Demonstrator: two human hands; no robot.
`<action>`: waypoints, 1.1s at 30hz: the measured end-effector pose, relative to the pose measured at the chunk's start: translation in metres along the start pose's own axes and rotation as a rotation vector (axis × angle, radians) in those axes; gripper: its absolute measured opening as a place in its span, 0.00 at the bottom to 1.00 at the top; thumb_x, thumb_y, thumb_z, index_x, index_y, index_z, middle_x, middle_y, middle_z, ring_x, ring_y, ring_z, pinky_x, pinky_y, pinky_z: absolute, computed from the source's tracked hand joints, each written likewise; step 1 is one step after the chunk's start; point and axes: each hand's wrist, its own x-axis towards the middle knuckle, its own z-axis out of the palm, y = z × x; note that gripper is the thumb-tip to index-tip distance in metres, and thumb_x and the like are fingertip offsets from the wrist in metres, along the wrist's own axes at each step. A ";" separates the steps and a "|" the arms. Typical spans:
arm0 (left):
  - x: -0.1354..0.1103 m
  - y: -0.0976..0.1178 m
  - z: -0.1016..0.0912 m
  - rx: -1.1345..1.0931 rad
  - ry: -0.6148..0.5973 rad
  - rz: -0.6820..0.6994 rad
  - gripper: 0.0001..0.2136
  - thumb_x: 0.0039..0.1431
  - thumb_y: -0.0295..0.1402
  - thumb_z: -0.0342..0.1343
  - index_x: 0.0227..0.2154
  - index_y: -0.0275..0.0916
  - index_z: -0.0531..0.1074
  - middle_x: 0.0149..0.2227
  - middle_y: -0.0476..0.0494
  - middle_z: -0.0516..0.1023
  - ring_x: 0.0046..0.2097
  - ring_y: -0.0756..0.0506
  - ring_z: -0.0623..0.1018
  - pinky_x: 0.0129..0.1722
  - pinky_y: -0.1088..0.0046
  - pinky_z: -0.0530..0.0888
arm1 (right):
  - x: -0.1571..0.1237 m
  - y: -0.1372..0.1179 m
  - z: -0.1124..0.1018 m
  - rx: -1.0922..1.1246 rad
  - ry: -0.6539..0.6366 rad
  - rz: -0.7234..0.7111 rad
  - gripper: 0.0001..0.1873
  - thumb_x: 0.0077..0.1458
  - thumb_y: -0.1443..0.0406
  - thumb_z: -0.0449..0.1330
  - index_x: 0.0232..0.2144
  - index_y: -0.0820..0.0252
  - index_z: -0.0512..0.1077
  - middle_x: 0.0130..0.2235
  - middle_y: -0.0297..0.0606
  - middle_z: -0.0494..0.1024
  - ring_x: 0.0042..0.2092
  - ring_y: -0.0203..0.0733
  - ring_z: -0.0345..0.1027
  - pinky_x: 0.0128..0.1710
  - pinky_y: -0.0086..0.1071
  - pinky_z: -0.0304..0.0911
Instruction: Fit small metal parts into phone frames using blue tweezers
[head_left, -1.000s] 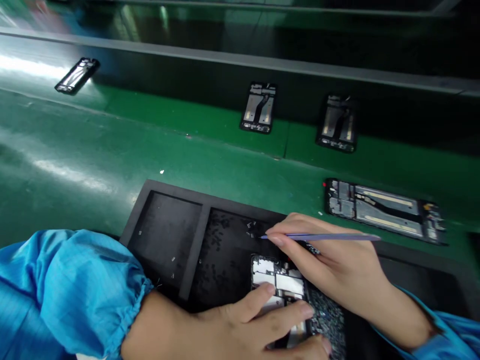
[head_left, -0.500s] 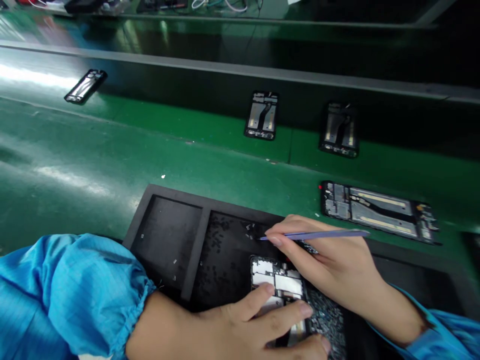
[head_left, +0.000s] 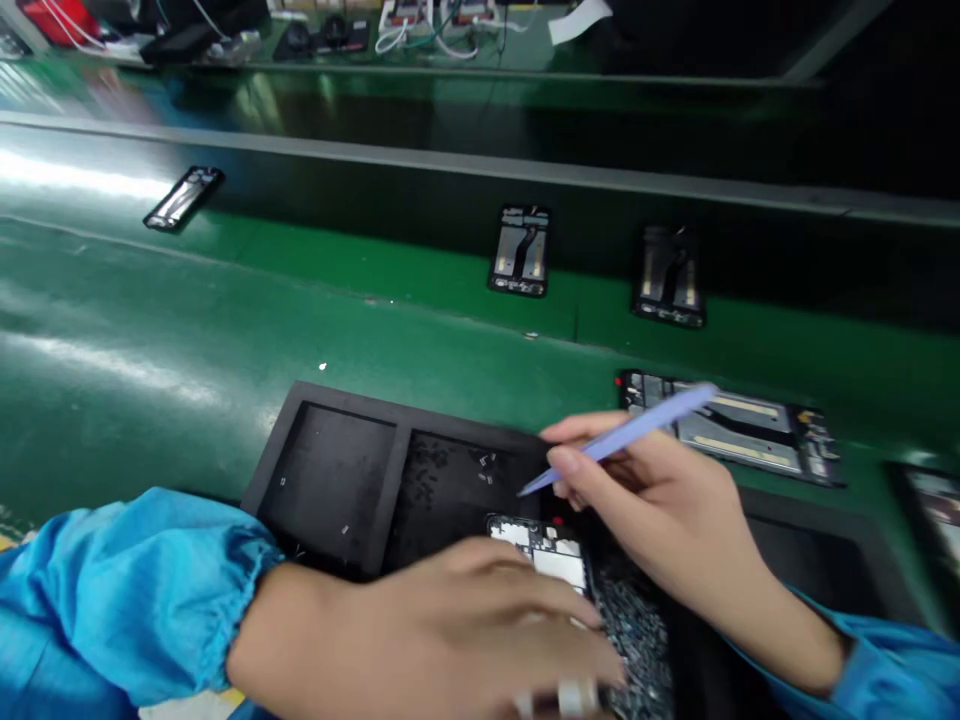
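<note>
My right hand (head_left: 660,510) pinches a pale purple pair of tweezers (head_left: 622,435), tip pointing left and down toward the middle compartment of a black tray (head_left: 405,425). My left hand (head_left: 457,625) lies fingers-out over an opened phone frame (head_left: 544,550) that rests on the tray, holding it down. Several tiny parts (head_left: 486,470) lie scattered in the middle compartment. A heap of small dark parts (head_left: 637,630) sits just right of the phone frame.
The tray sits on a green conveyor belt (head_left: 187,320). More opened phone frames lie beyond: one close behind my right hand (head_left: 757,430), two farther back (head_left: 519,250) (head_left: 670,275), one far left (head_left: 184,198). A bench with cables stands behind.
The tweezers tilted up at the rear and their tip dropped closer to the phone frame. My left hand slid forward over the frame. The view shifted up slightly.
</note>
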 end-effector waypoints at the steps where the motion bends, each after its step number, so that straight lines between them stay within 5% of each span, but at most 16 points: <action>1: 0.001 -0.006 -0.004 -0.102 0.130 -0.135 0.05 0.68 0.29 0.57 0.43 0.38 0.78 0.49 0.41 0.81 0.54 0.46 0.79 0.56 0.71 0.78 | 0.000 -0.001 0.000 0.150 0.029 0.121 0.09 0.62 0.57 0.66 0.39 0.54 0.73 0.21 0.28 0.75 0.20 0.37 0.70 0.19 0.28 0.67; 3: 0.002 -0.018 -0.005 -0.190 0.344 -0.379 0.03 0.69 0.27 0.57 0.42 0.36 0.75 0.42 0.43 0.80 0.45 0.49 0.80 0.48 0.75 0.80 | 0.000 -0.004 0.001 0.436 0.038 0.292 0.16 0.60 0.53 0.67 0.38 0.54 0.68 0.19 0.24 0.70 0.17 0.35 0.63 0.16 0.27 0.62; 5: 0.003 -0.028 0.000 -0.133 0.416 -0.423 0.05 0.69 0.28 0.58 0.46 0.35 0.74 0.42 0.42 0.80 0.45 0.49 0.81 0.46 0.74 0.81 | 0.000 -0.007 0.004 0.602 0.006 0.376 0.19 0.59 0.51 0.68 0.35 0.53 0.64 0.18 0.23 0.68 0.18 0.33 0.61 0.17 0.27 0.62; 14: 0.001 -0.037 0.009 0.025 0.408 -0.142 0.04 0.69 0.25 0.59 0.45 0.32 0.74 0.41 0.42 0.84 0.42 0.48 0.84 0.42 0.72 0.81 | -0.004 -0.011 0.017 0.728 -0.048 0.491 0.24 0.55 0.49 0.71 0.33 0.56 0.63 0.20 0.25 0.71 0.19 0.31 0.63 0.18 0.25 0.64; 19: -0.001 -0.036 0.010 0.037 0.382 -0.195 0.03 0.69 0.25 0.59 0.43 0.30 0.75 0.39 0.42 0.84 0.39 0.49 0.84 0.41 0.74 0.81 | -0.005 -0.007 0.016 0.644 0.107 0.386 0.23 0.55 0.50 0.71 0.33 0.54 0.63 0.19 0.24 0.71 0.18 0.32 0.63 0.18 0.25 0.63; 33: -0.004 -0.037 0.011 0.044 0.293 -0.261 0.03 0.71 0.27 0.57 0.44 0.35 0.74 0.39 0.46 0.83 0.39 0.49 0.83 0.41 0.74 0.81 | -0.006 -0.011 0.012 0.416 0.091 0.345 0.26 0.52 0.46 0.72 0.33 0.53 0.63 0.19 0.27 0.74 0.18 0.36 0.68 0.18 0.27 0.67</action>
